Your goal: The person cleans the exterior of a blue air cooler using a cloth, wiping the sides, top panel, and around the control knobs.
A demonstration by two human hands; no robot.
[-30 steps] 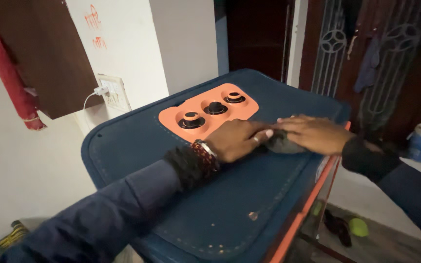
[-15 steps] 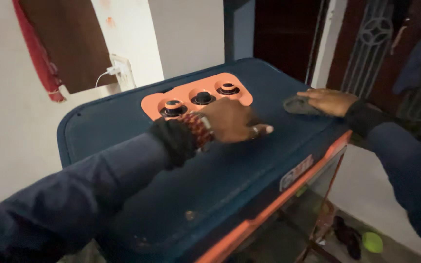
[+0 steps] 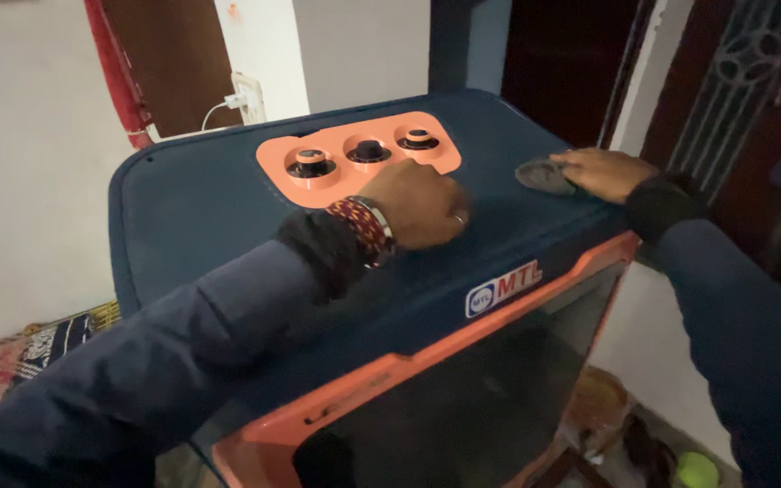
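On top of the dark blue appliance (image 3: 219,203), near its far right corner, a small grey cloth (image 3: 540,175) lies flat, and the right hand (image 3: 603,172) rests on it with the fingers stretched out and pressing down, so the cloth is held under the palm rather than grasped in a fist. The cloth is just beside the right edge of the top, and its long axis seems to run along this edge, though part of it is hidden under the hand. The left hand (image 3: 418,206) is nearer to the middle of the top, with fingers curled loosely and knuckles up; it touches the blue surface and holds nothing that I can see. It lies just in front of the orange control panel (image 3: 359,158) with its three black knobs (image 3: 370,151), close to the panel but not on a knob. The right hand is clearly the nearer one to the cloth; the left is well apart from it. Bare blue surface is on the left side and toward the front edge, where the orange front frame (image 3: 499,316) begins. Behind, the white wall with a socket and charger (image 3: 244,98) stands near.
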